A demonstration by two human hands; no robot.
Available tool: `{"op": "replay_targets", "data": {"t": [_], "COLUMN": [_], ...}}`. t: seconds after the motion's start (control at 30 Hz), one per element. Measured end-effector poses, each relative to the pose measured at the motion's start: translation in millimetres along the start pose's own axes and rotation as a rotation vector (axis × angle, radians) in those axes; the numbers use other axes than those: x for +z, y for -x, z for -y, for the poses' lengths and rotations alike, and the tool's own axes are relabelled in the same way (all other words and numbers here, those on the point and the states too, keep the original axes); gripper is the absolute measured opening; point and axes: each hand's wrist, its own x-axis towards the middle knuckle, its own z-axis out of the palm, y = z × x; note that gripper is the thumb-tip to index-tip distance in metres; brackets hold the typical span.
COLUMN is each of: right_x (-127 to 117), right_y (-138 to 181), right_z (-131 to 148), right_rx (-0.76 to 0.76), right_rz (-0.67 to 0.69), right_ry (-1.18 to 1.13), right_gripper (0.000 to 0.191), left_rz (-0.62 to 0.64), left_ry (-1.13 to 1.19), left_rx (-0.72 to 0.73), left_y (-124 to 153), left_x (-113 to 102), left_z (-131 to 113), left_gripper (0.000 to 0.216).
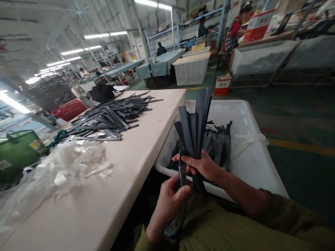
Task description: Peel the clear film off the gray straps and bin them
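Wrapped in my right hand (202,165) is a fanned bundle of dark strips (195,129), their ends pointing up. My left hand (167,202) pinches a single dark strip (182,172) just below and left of the bundle; its top end meets the fingertips of my right hand. The lower part of that strip hangs toward my lap. Behind my hands stands a white plastic bin (246,139) with more dark strips (218,144) inside. A large loose pile of similar strips (110,116) lies on the pale table (136,160) to the left.
Crumpled clear plastic (68,167) covers the table's near left, beside a green bag (21,153). A black item (102,93) lies behind the pile. A red and white can (223,84) stands on the floor beyond the bin. People sit at benches in the background.
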Motion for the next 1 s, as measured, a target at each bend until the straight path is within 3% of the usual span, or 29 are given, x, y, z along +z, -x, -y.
{"op": "replay_targets", "data": {"t": [0.13,0.37,0.5,0.63,0.8,1.0], "right_x": [-12,-60,-88,-128,-175,-189], "right_y": [6,17,26,29,22,14], "right_z": [7,32,56,72,67,67], "right_rx": [-0.024,-0.149,-0.211,-0.352,-0.385,-0.499], "right_rz": [-0.008,-0.288,-0.444,-0.613,-0.652,-0.813], "right_ry": [0.022,0.099,0.144,0.230,0.303,0.357], "right_gripper": [0.039,0.028,0.026,0.023,0.018,0.015], "left_rz": [-0.092,-0.057,-0.161,-0.250,-0.294,-0.323], "left_ry": [-0.109,-0.223,-0.297,-0.288,-0.339,-0.366], "left_rx": [-0.019,0.080,0.144,0.132,0.001,-0.141], "left_y": [-2,-1,-4,5,34,58], "left_x": [15,22,21,8,-20,-42], "left_z": [9,25,33,55,92,109], "left_gripper": [0.034,0.015,0.032,0.045,0.048,0.050]}}
